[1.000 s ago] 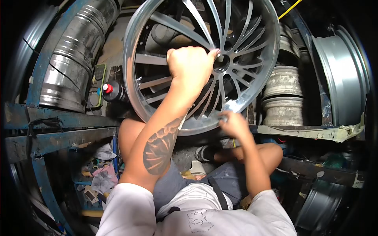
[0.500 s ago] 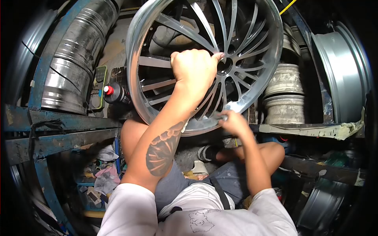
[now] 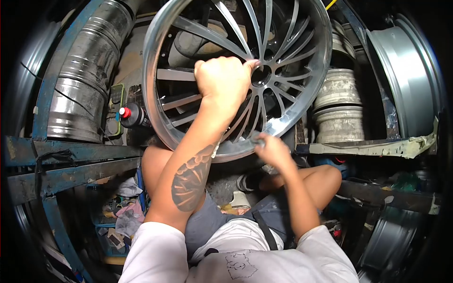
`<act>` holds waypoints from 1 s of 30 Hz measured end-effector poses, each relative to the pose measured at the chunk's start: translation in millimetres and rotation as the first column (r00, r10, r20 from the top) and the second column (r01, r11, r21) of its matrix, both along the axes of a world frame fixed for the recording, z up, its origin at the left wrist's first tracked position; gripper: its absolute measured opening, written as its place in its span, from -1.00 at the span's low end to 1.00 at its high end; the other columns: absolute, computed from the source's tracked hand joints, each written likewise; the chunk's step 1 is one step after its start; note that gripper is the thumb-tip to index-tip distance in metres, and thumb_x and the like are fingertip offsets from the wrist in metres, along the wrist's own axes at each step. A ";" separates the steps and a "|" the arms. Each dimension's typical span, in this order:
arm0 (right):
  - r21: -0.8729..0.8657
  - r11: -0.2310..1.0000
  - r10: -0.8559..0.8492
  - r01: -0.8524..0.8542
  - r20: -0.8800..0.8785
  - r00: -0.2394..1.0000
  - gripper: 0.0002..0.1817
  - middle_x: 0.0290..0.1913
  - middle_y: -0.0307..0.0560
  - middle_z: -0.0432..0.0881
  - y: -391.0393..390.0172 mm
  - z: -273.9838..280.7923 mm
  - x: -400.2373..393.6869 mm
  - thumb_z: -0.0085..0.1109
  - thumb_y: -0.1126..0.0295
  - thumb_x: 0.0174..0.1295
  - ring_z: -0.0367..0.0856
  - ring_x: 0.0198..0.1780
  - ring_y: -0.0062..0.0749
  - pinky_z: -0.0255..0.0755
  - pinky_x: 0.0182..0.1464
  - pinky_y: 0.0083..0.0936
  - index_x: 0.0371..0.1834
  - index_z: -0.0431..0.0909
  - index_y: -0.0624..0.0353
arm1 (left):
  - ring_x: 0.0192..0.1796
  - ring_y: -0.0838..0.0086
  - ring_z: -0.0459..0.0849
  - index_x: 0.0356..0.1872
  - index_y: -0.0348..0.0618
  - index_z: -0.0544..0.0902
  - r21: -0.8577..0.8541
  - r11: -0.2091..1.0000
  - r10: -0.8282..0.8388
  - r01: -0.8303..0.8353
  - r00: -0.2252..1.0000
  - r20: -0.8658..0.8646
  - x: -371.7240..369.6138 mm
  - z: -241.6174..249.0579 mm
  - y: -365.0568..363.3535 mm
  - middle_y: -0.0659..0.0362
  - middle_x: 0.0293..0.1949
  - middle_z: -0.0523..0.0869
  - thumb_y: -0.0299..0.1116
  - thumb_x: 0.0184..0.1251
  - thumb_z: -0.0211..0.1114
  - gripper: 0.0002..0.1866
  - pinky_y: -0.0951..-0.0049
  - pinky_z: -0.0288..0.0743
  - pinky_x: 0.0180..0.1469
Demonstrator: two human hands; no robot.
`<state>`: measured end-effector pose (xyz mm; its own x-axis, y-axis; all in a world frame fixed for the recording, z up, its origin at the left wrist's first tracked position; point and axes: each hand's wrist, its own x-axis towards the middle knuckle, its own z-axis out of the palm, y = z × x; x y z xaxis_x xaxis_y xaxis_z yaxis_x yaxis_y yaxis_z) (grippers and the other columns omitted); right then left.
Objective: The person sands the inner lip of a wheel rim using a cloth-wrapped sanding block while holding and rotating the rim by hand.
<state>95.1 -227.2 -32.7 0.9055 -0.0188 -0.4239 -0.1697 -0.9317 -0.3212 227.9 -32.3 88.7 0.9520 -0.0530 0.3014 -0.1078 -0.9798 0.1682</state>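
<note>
A large multi-spoke metal wheel rim (image 3: 285,123) leans up in front of my knees, its spokes and inner barrel facing me. My left hand (image 3: 222,84) is closed around a spoke to the left of the centre hole, thumb stretched toward the hub. At the lower edge of the rim, my right hand (image 3: 275,152) is closed, with its fingertips against the lip. A small greyish piece (image 3: 258,139) shows at those fingertips, too blurred to name. Left of the wheel stands a dark bottle (image 3: 135,116) with a red cap.
Shiny wheel barrels (image 3: 75,106) lie stacked at left behind a blue metal frame (image 3: 108,150). Dusty rims (image 3: 338,106) are piled at right, beside a big silver rim (image 3: 401,70). A blue basket (image 3: 101,231) with rags and scraps sits low on the left.
The wheel and surroundings sit slightly further left and higher in view. My right hand has shifted a little toward the rim's outer edge. My left hand keeps its hold on the spoke.
</note>
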 end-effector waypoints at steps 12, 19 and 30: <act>-0.134 0.990 -0.040 0.041 0.013 0.999 -0.58 -0.06 0.17 0.81 -4.1 21.7 14.5 0.33 0.17 0.17 0.77 0.07 0.08 0.61 0.19 -0.09 0.12 0.75 -0.06 | -0.48 0.28 0.79 -0.55 0.04 0.82 0.034 0.999 0.037 -0.036 0.999 -0.038 0.1 5.6 -0.9 0.19 -0.57 0.79 0.29 0.51 0.09 -0.35 0.19 0.45 -0.26; -0.103 0.992 -0.076 0.070 -0.061 0.995 -0.59 -0.03 0.14 0.81 -7.2 25.8 27.6 0.32 0.19 0.15 0.79 0.05 0.05 0.62 0.18 -0.14 0.09 0.77 -0.12 | -0.49 0.27 0.79 -0.56 0.02 0.80 0.057 0.998 0.043 -0.041 0.998 -0.035 -0.4 3.7 2.4 0.19 -0.57 0.78 0.28 0.52 0.09 -0.35 0.19 0.47 -0.23; -0.062 0.992 0.112 -0.114 -0.036 0.993 -0.57 -0.03 0.13 0.81 1.5 20.0 23.6 0.31 0.16 0.12 0.78 0.07 0.01 0.62 0.19 -0.12 0.10 0.78 -0.15 | -0.48 0.30 0.79 -0.54 0.06 0.82 0.099 0.995 0.037 -0.032 0.998 -0.045 4.8 5.8 1.2 0.21 -0.56 0.79 0.25 0.54 0.07 -0.37 0.20 0.46 -0.26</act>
